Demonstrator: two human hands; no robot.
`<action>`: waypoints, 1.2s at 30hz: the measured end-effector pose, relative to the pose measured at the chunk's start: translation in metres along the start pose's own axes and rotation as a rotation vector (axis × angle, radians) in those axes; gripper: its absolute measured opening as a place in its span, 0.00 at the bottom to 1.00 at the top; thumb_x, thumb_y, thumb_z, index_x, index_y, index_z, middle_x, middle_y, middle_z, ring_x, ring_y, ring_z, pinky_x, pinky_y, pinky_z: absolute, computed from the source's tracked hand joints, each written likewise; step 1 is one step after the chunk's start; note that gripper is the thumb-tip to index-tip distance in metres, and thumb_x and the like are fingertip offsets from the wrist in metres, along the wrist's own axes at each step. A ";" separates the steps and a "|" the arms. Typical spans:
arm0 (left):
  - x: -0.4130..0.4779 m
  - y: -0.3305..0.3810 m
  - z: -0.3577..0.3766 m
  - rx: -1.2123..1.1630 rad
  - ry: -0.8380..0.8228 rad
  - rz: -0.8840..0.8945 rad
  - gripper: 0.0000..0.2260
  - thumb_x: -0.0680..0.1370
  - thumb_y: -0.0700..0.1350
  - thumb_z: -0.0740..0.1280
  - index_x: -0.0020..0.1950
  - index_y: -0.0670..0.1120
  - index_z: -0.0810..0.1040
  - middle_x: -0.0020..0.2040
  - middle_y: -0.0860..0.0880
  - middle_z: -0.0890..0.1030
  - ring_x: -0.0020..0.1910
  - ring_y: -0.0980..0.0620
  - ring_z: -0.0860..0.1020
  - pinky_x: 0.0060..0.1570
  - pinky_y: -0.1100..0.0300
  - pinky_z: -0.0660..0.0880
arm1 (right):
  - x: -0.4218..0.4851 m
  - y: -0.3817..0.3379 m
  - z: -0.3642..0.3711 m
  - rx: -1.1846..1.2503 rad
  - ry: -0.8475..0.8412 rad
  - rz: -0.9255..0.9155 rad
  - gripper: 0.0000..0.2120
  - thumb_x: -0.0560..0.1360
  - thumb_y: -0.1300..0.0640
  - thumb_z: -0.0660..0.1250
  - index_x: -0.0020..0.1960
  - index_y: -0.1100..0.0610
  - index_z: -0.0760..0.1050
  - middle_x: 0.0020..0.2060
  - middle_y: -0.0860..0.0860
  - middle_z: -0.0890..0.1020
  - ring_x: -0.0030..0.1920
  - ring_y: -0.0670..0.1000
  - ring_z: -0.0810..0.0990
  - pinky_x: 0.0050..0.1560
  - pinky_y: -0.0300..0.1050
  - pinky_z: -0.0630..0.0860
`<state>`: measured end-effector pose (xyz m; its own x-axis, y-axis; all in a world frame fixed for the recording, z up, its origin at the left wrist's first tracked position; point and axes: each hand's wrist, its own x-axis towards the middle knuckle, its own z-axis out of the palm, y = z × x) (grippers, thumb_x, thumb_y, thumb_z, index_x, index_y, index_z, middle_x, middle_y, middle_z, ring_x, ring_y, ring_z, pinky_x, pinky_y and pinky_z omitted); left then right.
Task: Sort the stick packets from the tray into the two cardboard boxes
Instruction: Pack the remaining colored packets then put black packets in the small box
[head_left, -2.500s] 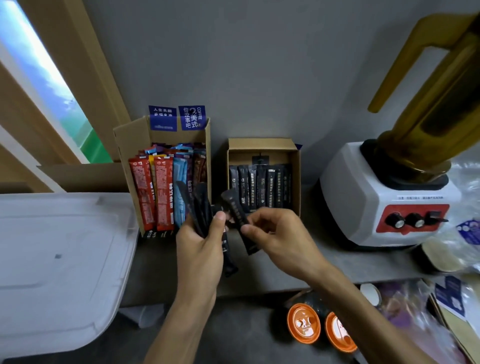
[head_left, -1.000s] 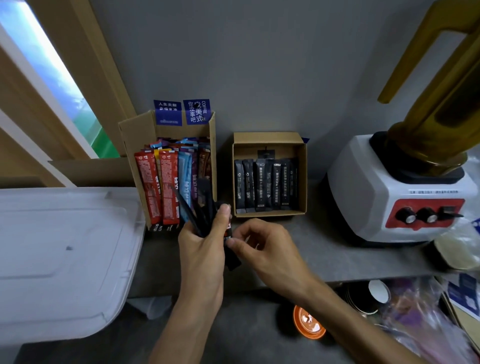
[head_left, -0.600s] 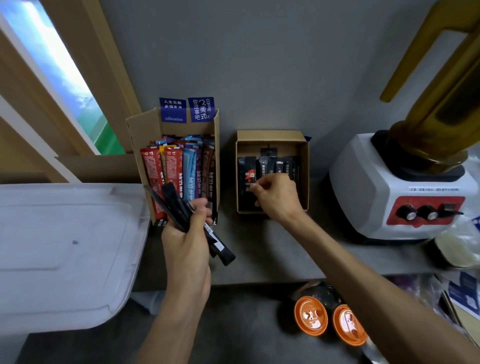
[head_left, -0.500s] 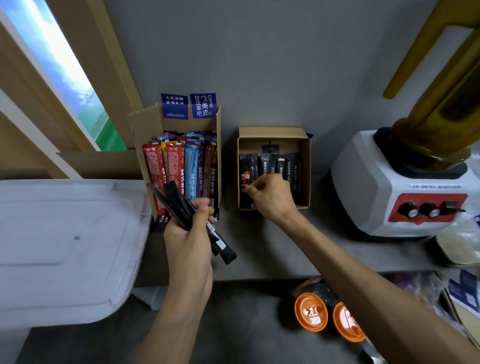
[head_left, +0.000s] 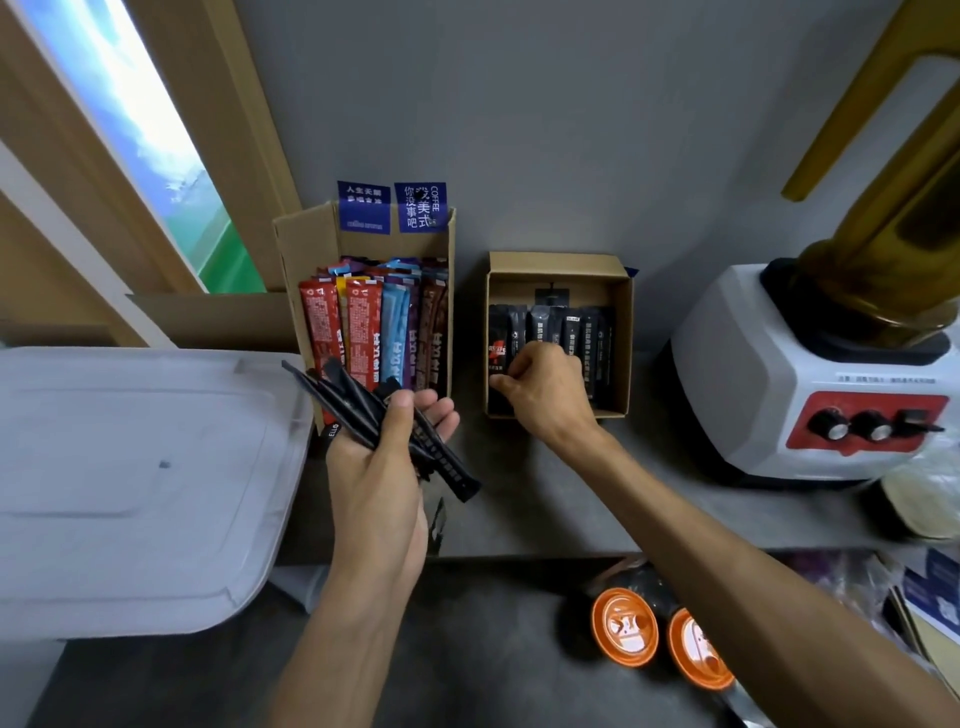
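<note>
Two cardboard boxes stand against the grey wall. The taller left box (head_left: 304, 244) holds several red, blue and brown stick packets (head_left: 363, 338) upright. The lower right box (head_left: 626, 332) holds a row of black stick packets (head_left: 582, 325). My left hand (head_left: 382, 478) grips a fanned bundle of black stick packets (head_left: 358, 405) in front of the left box. My right hand (head_left: 545, 392) reaches into the right box, its fingers pinched on a black packet with a red mark (head_left: 497, 349) at the row's left end.
A translucent white plastic lid (head_left: 130, 483) covers the left side. A white blender base with red panel (head_left: 810, 379) stands at the right under an amber jug (head_left: 893, 218). Two orange-lidded cups (head_left: 626, 626) sit below the shelf edge, with bags at the lower right.
My right hand took one black packet from the bundle and carried it up into the right box. My left hand shifted left with the remaining bundle.
</note>
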<state>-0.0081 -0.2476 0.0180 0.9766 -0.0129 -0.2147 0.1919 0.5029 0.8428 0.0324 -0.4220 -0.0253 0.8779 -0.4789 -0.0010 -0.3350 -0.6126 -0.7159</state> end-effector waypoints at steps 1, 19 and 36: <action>0.001 0.000 0.000 -0.005 -0.001 0.002 0.11 0.83 0.40 0.62 0.65 0.43 0.75 0.48 0.43 0.83 0.49 0.47 0.85 0.48 0.57 0.82 | 0.000 -0.001 0.000 0.001 -0.012 0.000 0.07 0.75 0.54 0.74 0.48 0.56 0.79 0.43 0.52 0.83 0.45 0.50 0.83 0.48 0.47 0.83; 0.036 -0.009 -0.017 0.080 0.253 0.462 0.19 0.83 0.44 0.61 0.36 0.58 0.81 0.35 0.52 0.81 0.39 0.47 0.79 0.51 0.44 0.77 | -0.129 0.006 0.049 -0.020 -0.308 -0.392 0.16 0.77 0.47 0.69 0.63 0.49 0.75 0.53 0.42 0.72 0.50 0.41 0.74 0.52 0.36 0.76; 0.005 -0.010 -0.015 0.247 0.053 0.234 0.07 0.81 0.46 0.66 0.57 0.47 0.80 0.44 0.49 0.85 0.45 0.52 0.83 0.54 0.49 0.80 | -0.009 0.001 -0.033 0.154 -0.099 -0.037 0.09 0.81 0.55 0.66 0.57 0.58 0.80 0.47 0.51 0.84 0.42 0.43 0.85 0.35 0.30 0.77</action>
<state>-0.0067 -0.2400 0.0011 0.9918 0.1263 -0.0215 -0.0125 0.2621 0.9650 0.0126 -0.4388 -0.0029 0.9207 -0.3887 -0.0355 -0.2516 -0.5214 -0.8154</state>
